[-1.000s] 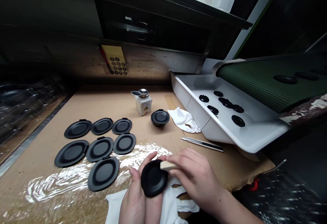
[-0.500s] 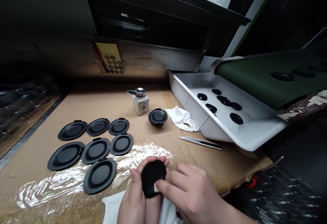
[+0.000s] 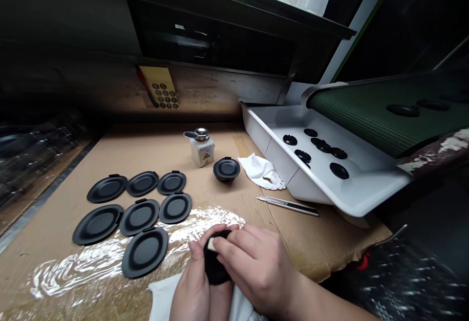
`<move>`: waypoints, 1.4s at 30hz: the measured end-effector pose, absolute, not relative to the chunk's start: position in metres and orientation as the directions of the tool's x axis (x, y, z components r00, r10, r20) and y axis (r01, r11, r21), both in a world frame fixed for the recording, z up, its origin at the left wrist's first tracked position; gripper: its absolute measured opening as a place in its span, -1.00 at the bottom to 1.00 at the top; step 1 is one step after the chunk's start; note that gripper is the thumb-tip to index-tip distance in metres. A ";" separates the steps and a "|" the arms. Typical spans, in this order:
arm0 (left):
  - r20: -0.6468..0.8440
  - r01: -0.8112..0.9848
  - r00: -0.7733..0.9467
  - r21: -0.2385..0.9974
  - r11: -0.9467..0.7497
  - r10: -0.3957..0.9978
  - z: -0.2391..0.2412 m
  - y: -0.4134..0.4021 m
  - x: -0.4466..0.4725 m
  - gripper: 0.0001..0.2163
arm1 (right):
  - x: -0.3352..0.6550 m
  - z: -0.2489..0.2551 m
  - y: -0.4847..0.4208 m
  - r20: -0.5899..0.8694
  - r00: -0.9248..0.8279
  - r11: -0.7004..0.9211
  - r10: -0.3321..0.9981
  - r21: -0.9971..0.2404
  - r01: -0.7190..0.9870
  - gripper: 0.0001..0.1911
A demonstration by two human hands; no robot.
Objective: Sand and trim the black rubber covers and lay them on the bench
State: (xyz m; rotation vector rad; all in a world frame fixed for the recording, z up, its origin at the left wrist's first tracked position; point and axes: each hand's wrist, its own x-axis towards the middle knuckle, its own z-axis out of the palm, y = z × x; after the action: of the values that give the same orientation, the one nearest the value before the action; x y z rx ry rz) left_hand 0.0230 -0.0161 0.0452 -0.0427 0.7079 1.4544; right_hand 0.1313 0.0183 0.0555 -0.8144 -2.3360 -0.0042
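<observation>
L hand [image 3: 192, 282] cups matte black round rubber-look disc [image 3: 214, 265]; fingers [image 3: 220, 294] curled narrow behind it, thumb [image 3: 194, 250] on its left edge. R hand [image 3: 258, 267] fingers [image 3: 234, 247] closed narrow on small pale rectangular block [image 3: 211, 244], block pressed on disc's upper rim. White cloth [image 3: 161, 294] under both hands. Left of fingers: 7 flat black round tabbed discs [image 3: 144, 252], partly on clear plastic film [image 3: 73, 267] over brown cardboard sheet [image 3: 311, 243]. Ahead of fingers: white-labelled bottle w/ metal pump top [image 3: 201, 155], black cup-shaped disc [image 3: 226, 169], white glove [image 3: 258, 172], steel snap-off knife [image 3: 287, 205]. Further right: white plastic tray [image 3: 366, 201] holding small black discs [image 3: 339, 170].
</observation>
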 end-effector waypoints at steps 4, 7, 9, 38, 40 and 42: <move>-0.514 -0.922 -0.068 0.359 0.143 0.855 0.044 -0.018 0.023 -0.71 | 0.107 0.056 0.019 0.640 -0.529 0.780 0.557 -0.185 0.597 -0.77; -0.534 -0.926 -0.051 0.341 0.160 0.844 0.043 -0.019 0.023 -0.74 | 0.099 0.066 0.027 0.653 -0.452 0.768 0.607 -0.336 0.546 -0.80; -0.509 -0.935 -0.026 0.317 0.159 0.860 0.043 -0.018 0.022 -0.70 | 0.108 0.076 0.034 0.654 -0.382 0.747 0.652 -0.469 0.471 -0.83; -0.300 -0.867 0.046 0.461 0.187 0.953 0.026 -0.012 0.008 -0.72 | 0.189 0.047 0.047 0.505 -0.563 0.724 0.654 -0.204 0.659 -0.83; -0.224 -0.858 0.083 0.479 0.184 0.971 0.023 -0.013 0.003 -0.72 | 0.188 0.049 0.042 0.449 -0.600 0.735 0.662 -0.231 0.638 -0.81; -0.169 -0.868 0.136 0.454 0.200 0.976 0.021 -0.013 -0.001 -0.68 | 0.190 0.052 0.046 0.404 -0.589 0.697 0.700 -0.208 0.686 -0.80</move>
State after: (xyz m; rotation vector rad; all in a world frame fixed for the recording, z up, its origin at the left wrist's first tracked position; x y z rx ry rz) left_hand -0.0009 -0.0135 0.0212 0.2724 0.4761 1.3590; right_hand 0.1900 0.0460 0.0516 -1.0676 -2.4477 0.0404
